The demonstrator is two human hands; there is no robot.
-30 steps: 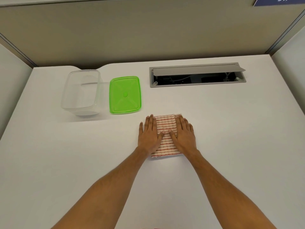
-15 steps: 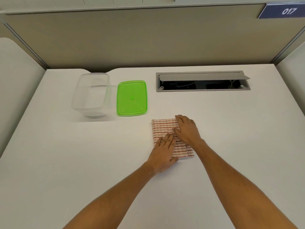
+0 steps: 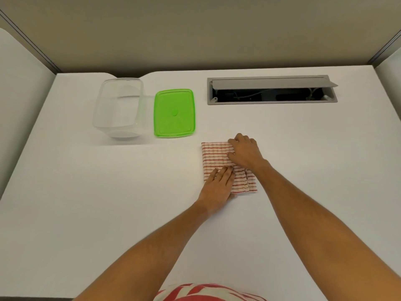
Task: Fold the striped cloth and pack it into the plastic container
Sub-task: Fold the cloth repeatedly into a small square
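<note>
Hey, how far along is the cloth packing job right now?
Done: the striped cloth is already folded into a small rectangle. In hand: the left hand lies flat on it while the right hand curls over its far edge. Left: the plastic container is empty, and the green lid lies beside it.

Striped cloth (image 3: 217,157): red-and-white, folded into a flat rectangle, under the fingers (image 3: 223,173). Plastic container (image 3: 118,107): clear, upright, lidless, well left of them.

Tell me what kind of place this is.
Probably an office workstation: a white desk walled in by beige partition panels, with a grey cable-access hatch propped open in the desktop, wiring visible inside.
</note>
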